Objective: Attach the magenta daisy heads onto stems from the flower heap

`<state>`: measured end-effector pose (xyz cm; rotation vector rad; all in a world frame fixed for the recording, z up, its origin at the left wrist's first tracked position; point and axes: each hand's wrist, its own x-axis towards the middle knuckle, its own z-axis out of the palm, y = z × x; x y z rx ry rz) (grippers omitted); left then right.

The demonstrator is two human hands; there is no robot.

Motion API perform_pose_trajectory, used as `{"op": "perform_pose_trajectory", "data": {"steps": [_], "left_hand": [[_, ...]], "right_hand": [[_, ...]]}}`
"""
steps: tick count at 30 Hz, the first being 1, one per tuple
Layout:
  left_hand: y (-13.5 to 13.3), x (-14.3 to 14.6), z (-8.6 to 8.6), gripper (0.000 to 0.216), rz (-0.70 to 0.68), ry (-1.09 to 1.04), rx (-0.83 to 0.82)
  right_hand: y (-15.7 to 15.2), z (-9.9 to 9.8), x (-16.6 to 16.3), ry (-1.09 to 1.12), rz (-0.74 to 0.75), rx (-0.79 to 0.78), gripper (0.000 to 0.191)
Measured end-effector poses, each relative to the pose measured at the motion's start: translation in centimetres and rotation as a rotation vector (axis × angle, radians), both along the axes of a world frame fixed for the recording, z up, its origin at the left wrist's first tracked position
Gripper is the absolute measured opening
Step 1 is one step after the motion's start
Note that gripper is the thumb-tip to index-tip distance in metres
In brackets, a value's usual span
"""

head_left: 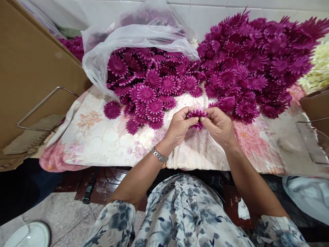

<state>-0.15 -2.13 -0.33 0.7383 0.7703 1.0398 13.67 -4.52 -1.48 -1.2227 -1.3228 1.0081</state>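
Between my two hands is a small magenta artificial flower, its petals showing past my fingertips. My left hand pinches its left side, thumb in front and fingers behind. On the right side my right hand grips it the same way, with the thumbs close together. Just beyond, loose magenta flower heads spill from a clear plastic bag. To the right rises a big heap of magenta flowers with longer, spread petals.
A floral cloth covers the table. Cardboard boxes stand at the left and right, each with a wire piece. Pale yellow flowers lie at the far right. A white tiled wall closes the back.
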Motion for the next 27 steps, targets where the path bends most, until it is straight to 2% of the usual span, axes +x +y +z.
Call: {"op": "perform_pose_trajectory", "data": {"steps": [4, 6, 10, 12, 15, 21, 24, 27], "left_hand": [[0.1, -0.1, -0.4, 0.040, 0.010, 0.059, 0.019], [0.1, -0.3, -0.4, 0.037, -0.013, 0.055, 0.003], [0.1, -0.6, -0.4, 0.018, -0.075, 0.054, -0.043], [0.0, -0.5, -0.5, 0.011, -0.055, 0.077, -0.020], [0.0, -0.3, -0.9, 0.012, -0.006, 0.118, 0.050], [-0.1, -0.1, -1.8, 0.021, -0.014, 0.161, 0.145], [-0.2, -0.2, -1.8, 0.026, -0.005, 0.222, 0.193], [-0.3, -0.5, -1.6, 0.024, -0.053, 0.172, 0.103]], "right_hand": [[0.0, 0.3, -0.3, 0.122, -0.010, -0.053, 0.015], [0.1, 0.4, -0.4, 0.156, -0.001, -0.071, 0.018], [0.0, 0.3, -0.4, 0.147, 0.036, -0.077, 0.024], [0.0, 0.1, -0.3, 0.127, 0.054, -0.086, 0.027], [0.0, -0.3, -0.3, 0.072, 0.048, -0.092, 0.034], [0.1, -0.1, -0.2, 0.024, 0.078, -0.140, 0.049], [0.1, 0.0, -0.3, -0.018, 0.072, -0.117, 0.046], [0.2, 0.0, -0.4, 0.071, 0.131, -0.115, 0.039]]}}
